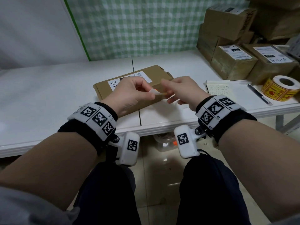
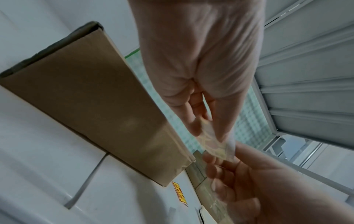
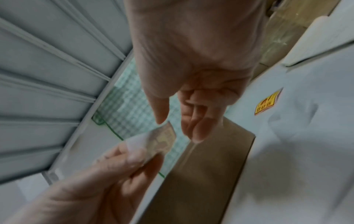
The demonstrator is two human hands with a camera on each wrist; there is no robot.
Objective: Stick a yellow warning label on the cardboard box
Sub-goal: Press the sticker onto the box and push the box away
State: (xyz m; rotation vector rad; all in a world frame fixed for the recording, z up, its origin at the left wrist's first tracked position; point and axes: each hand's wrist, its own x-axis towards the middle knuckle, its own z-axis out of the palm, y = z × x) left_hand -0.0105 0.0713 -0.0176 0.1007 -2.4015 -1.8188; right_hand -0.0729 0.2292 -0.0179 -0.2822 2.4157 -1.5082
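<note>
stacked parcels (image 1: 230, 23), notebook (image 1: 220, 88), pen (image 1: 259, 94)

Counts of what is lying on and over the worktop (image 1: 48, 82)

Two hands are showing, a left hand (image 1: 129, 93) and a right hand (image 1: 183, 91), with one peeled label (image 1: 155, 91) sitting between them. One flat cardboard box (image 1: 129, 85) is lying in front of them, at least five stacked boxes (image 1: 233, 62) are standing at the back right, and one label roll (image 1: 280, 88), one pen (image 1: 259, 95), one notebook (image 1: 219, 88) and one loose yellow sticker (image 3: 268, 101) are lying nearby.

Brown cardboard box (image 1: 129, 88), yellow-red label roll (image 1: 278, 90), green-checked wall (image 1: 138, 25).
</note>
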